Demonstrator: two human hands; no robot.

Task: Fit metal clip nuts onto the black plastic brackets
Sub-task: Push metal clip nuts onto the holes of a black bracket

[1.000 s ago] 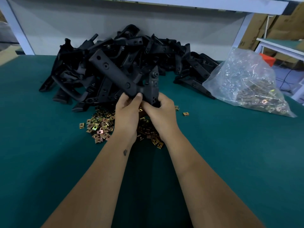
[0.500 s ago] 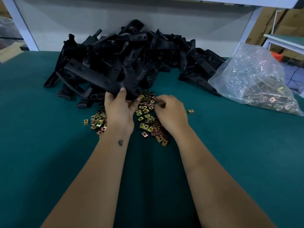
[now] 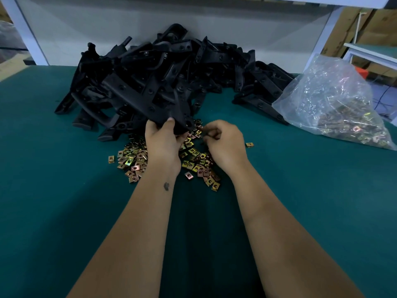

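Bracket in hand: your left hand grips one black bracket at its near end, thumb on top.
Bracket axis: it runs from your fingers up and away to the left, over the pile of brackets.
Clip end: the near tip, with its holes, lies just left of your right hand.
Right hand: fingers curled in a pinch at the tips; it appears to hold a clip nut, but the part is too small to confirm.
Nut supply: loose clip nuts lie on the counter under both hands; more fill the plastic bag at the right.
Nearer hand: the right, beside the bracket tip.
Change from 0.5 s ago: your right hand has risen off the nuts toward the bracket tip; the left grip is unchanged.
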